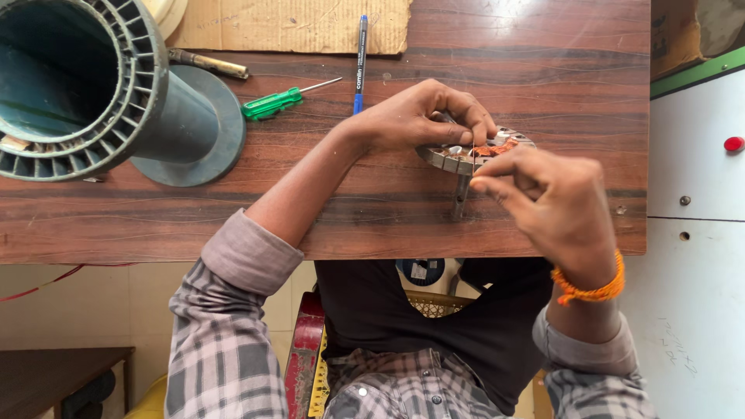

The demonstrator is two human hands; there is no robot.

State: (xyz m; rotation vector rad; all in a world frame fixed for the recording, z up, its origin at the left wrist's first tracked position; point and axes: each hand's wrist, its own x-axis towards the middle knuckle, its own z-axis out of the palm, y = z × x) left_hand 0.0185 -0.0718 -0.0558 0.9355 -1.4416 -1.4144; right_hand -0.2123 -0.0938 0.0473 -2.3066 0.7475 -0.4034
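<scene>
On the wooden bench point(194, 225) sits a slotted metal stator point(468, 157) on its post – the left hand point(419, 116) clamps its rim, the right hand point(555, 203) pinches thin copper wire point(497, 147), seemingly mid-winding, needing steady tension.

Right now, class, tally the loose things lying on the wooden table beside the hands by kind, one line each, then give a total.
Green-handled screwdriver: 1
Blue pen: 1
Brass-coloured metal rod: 1
Large grey-blue plastic spool: 1
Cardboard sheet: 1
Metal stator ring with copper wire, held by both hands: 1
Total: 6
</scene>
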